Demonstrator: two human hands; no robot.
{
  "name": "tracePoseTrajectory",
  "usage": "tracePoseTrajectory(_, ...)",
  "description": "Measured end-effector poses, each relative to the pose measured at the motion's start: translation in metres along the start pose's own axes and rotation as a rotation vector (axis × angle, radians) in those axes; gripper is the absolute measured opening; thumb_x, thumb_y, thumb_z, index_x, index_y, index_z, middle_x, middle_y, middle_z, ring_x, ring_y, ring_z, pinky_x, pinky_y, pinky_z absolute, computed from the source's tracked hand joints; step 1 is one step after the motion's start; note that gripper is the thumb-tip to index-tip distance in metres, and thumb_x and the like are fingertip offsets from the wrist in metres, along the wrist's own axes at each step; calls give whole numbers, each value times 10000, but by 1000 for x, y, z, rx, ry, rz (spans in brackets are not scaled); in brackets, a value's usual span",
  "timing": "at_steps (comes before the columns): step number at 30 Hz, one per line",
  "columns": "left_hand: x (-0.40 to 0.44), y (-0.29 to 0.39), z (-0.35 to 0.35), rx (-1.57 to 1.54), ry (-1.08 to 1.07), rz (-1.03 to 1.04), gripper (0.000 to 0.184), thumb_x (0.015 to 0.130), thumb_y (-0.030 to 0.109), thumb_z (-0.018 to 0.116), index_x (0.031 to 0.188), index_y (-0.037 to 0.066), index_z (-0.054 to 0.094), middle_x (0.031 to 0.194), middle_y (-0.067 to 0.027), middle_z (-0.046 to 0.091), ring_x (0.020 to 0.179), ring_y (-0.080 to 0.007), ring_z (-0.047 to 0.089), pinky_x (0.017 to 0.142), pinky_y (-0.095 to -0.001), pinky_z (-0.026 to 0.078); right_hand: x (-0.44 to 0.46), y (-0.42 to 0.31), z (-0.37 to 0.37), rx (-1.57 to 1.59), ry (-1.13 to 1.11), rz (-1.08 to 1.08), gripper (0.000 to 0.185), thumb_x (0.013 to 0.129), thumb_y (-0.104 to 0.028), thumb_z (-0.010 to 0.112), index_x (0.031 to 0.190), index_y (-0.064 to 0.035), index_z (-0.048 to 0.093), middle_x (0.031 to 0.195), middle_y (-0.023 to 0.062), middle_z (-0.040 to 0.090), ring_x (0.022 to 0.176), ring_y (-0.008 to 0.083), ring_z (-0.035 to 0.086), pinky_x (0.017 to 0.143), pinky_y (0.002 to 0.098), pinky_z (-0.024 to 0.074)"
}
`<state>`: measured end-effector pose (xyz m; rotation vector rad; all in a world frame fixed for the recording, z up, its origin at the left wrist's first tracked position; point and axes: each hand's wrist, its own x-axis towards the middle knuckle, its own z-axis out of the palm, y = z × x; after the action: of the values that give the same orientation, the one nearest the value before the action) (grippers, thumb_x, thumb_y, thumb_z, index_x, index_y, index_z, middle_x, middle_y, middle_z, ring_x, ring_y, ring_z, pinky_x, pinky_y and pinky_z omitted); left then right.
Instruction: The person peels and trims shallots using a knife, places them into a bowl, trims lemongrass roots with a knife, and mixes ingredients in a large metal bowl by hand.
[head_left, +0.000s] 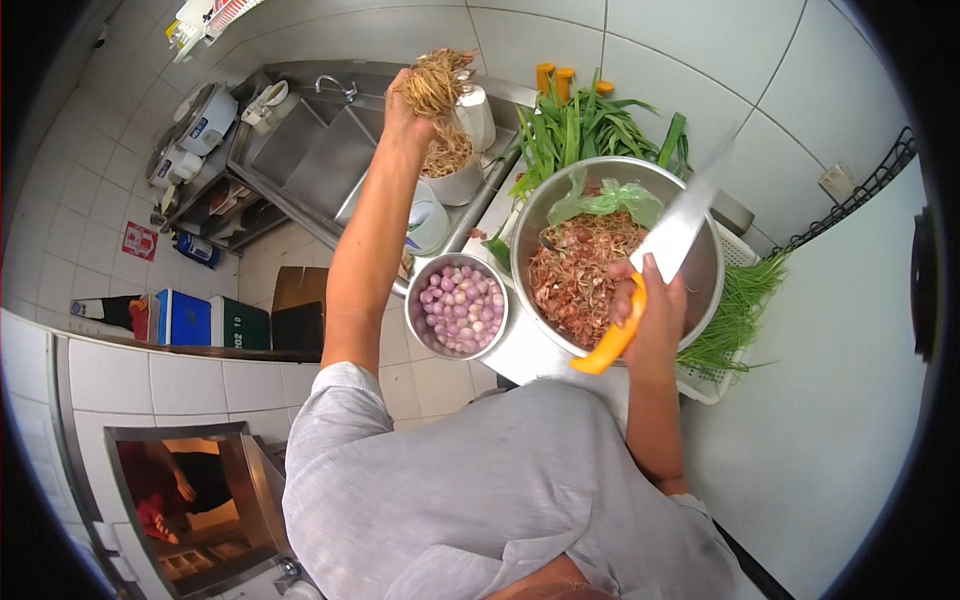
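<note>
the left hand [412,112] was up high, fingers curled round a bunch of dry brown roots [438,84], pinching it tight. the bunch was held over by the sink [322,150], nr the top of a white bucket [462,188] w/ more of the same roots in it. a pale bucket [428,228] stood just beside, a bit closer to the person.

the right hand [652,312] was closed round the yellow-orange handle [612,335] of a big knife [680,225]. the wide blade pointed up & away to the wall, & its tip was blurry. hand & knife were above the big metal bowl [524,255], on its right side. in the bowl was a heap of red-brown skins & stringy bits [585,270], w/ a thin green bag [620,200] at the back.

left of the bowl was a sm. metal pot [410,310] full of little purple onions [462,305]. behind the bowl, lots of long green leaves [570,130] lay on the table [522,350] nr the wall, w/ yellow-orange tops [563,84] behind. on the right, thin green stalks [735,310] hung over a white basket [708,387].

low on the left, another person's hand [186,488] showed thru an opening in the wall.
</note>
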<state>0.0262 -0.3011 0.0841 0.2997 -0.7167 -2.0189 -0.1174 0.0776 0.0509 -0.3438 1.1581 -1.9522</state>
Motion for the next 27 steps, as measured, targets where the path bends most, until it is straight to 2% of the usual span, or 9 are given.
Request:
tracePoseTrajectory(3,38,11,-68,-1,-58,-15,421,917,154,417,1233,-98,537,1186,-288,636,1041,-396,658,915,-502,568,-12,-6,-14,-51,76,-48,253,1016,-165,530,1234,-59,458,842,131,641,464,76,470,381,210,379)
tracePoseTrajectory(6,69,-4,-147,21,181,103,429,930,190,482,1252,-88,540,1191,-282,639,1055,-409,651,920,-496,558,-23,-11,-24,-88,185,-102,299,1017,-159,525,1285,-43,462,824,127,637,455,80,472,376,212,377)
tracePoseTrajectory(9,74,-31,-216,512,492,286,514,961,237,559,1366,-61,457,1269,-260,602,1093,-397,649,962,-468,527,-34,-10,-33,-108,255,-134,313,1016,-153,524,1296,-26,465,812,127,631,445,79,467,368,214,370)
tracePoseTrajectory(11,79,-38,-269,1599,187,155,619,887,192,698,1391,-52,435,1320,-264,572,989,-396,680,907,-417,527,-40,-10,-44,-149,248,-125,196,1010,-141,537,1161,-41,462,852,155,644,469,96,494,395,218,401)
tracePoseTrajectory(13,59,-44,-253,1879,93,177,558,876,208,706,1331,-29,487,1305,-257,578,1010,-395,666,872,-427,516,-44,-7,-49,-179,275,-113,181,1012,-146,535,1142,-37,470,859,155,645,470,95,492,404,219,400)
tracePoseTrajectory(15,44,-46,-252,2348,-52,595,481,874,264,692,1280,42,560,1176,-231,648,1079,-421,635,876,-493,528,-50,-5,-50,-210,354,-102,310,1008,-151,533,1279,-12,473,814,135,631,438,85,466,382,216,369)
tracePoseTrajectory(20,52,-53,-237,2732,-216,-30,317,915,188,563,1178,14,588,1165,-238,658,1086,-372,651,896,-447,536,-52,-1,-55,-213,402,-115,244,1005,-148,540,1204,-21,479,816,161,646,439,96,478,388,210,371)
tracePoseTrajectory(25,74,-74,-242,2630,-282,-195,269,905,161,543,1114,26,645,1067,-217,711,965,-328,714,814,-428,573,-50,0,-57,-259,400,-90,216,1007,-156,540,1175,-39,471,825,156,642,445,91,481,395,205,381)
tracePoseTrajectory(27,78,-74,-242,2701,-328,-262,313,963,215,511,1189,69,671,1201,-174,686,1080,-322,682,924,-420,544,-52,-2,-63,-254,376,-68,221,1007,-157,540,1178,-39,465,829,153,641,447,88,482,398,206,386)
